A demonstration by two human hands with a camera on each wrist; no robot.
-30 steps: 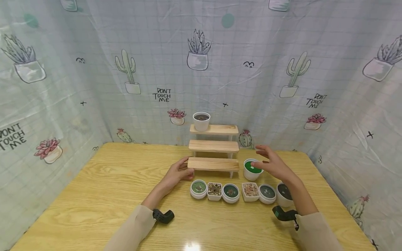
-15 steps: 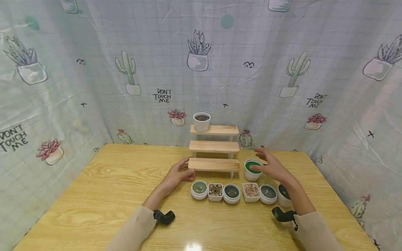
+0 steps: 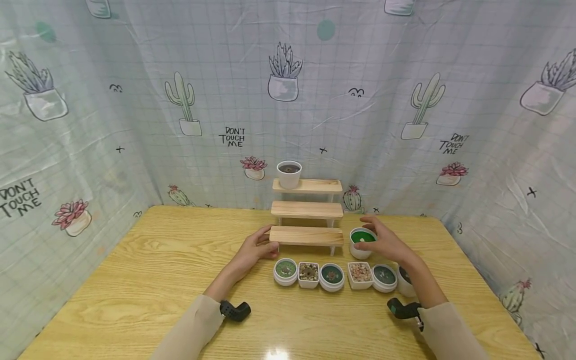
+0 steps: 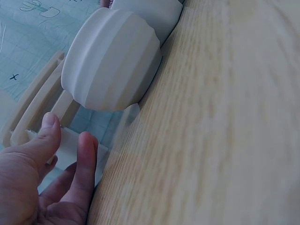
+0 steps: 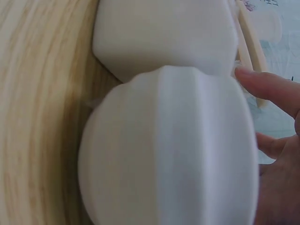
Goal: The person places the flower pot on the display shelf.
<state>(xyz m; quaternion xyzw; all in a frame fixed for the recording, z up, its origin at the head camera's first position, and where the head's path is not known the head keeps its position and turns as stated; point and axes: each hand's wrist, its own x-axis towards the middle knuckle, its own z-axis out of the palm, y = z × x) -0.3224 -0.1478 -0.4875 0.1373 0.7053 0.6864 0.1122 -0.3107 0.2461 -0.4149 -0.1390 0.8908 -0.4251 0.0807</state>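
A three-tier wooden shelf stand (image 3: 307, 235) stands near the back of the table, a white pot of dark soil (image 3: 289, 178) on its top left. My left hand (image 3: 252, 252) grips the left end of its lowest tier; in the left wrist view the thumb and fingers of that hand (image 4: 61, 173) lie at the stand's side. Right of the stand is a white pot with a green top (image 3: 361, 251). Over it my right hand (image 3: 389, 243) is spread, thumb at the near side, fingers beyond the far rim. Contact with the pot is unclear.
In front of the stand runs a row of small pots: a light green round one (image 3: 285, 272), a square pebbled one (image 3: 308, 274), a dark green round one (image 3: 331, 276), a square pink-gravel one (image 3: 359, 275), another round one (image 3: 384, 278) and a dark-soil pot (image 3: 406, 282). A printed curtain (image 3: 225, 100) hangs behind.
My right hand has shifted left and lower over the green-topped pot, its thumb going from above the pot to the near side. The left hand stays at the stand.
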